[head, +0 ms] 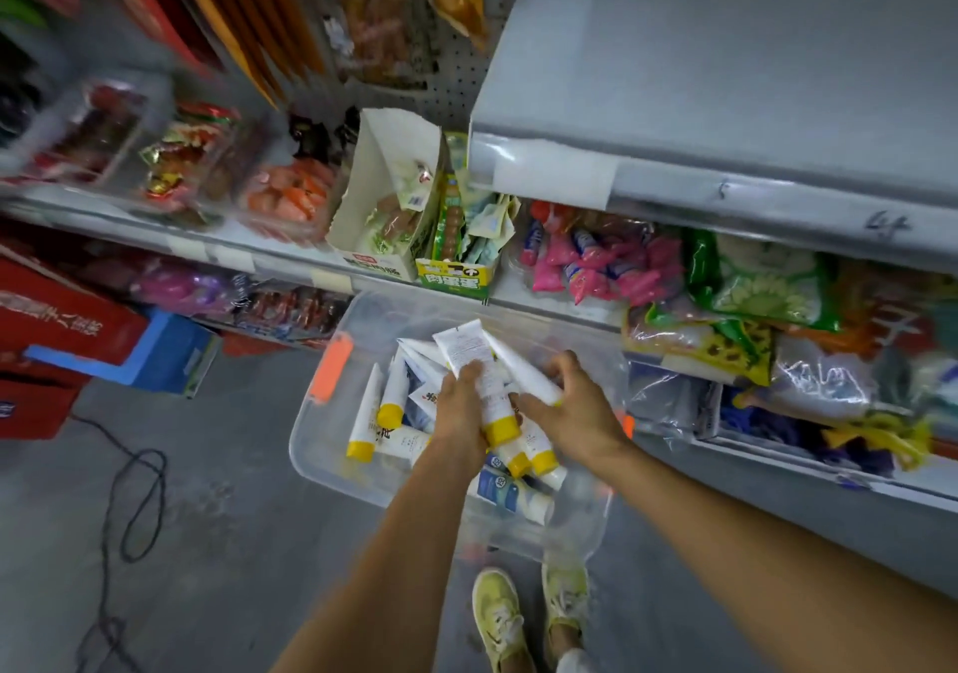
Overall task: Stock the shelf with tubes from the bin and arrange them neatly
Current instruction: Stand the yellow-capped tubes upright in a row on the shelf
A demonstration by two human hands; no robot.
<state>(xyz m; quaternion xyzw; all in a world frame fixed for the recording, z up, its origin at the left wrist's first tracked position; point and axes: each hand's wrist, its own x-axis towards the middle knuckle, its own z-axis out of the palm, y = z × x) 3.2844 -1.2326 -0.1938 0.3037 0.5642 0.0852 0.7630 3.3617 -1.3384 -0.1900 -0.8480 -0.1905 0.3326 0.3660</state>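
A clear plastic bin (332, 470) with orange latches sits on the floor in front of the shelves. Inside lie several white tubes with yellow caps (365, 413), plus some with blue labels (500, 488). My left hand (459, 403) grips a white yellow-capped tube (466, 348) held above the bin. My right hand (567, 408) holds a second white tube (523, 372) that crosses the first. The grey upper shelf (726, 76) at the right is bare on top.
Packed shelves of snack bags (606, 263) and open cardboard boxes (383, 206) run behind the bin. A red crate (46, 340) and a blue box (171, 356) stand at the left. A black cable (135, 506) loops on the floor. Yellow shoes (518, 615) are below the bin.
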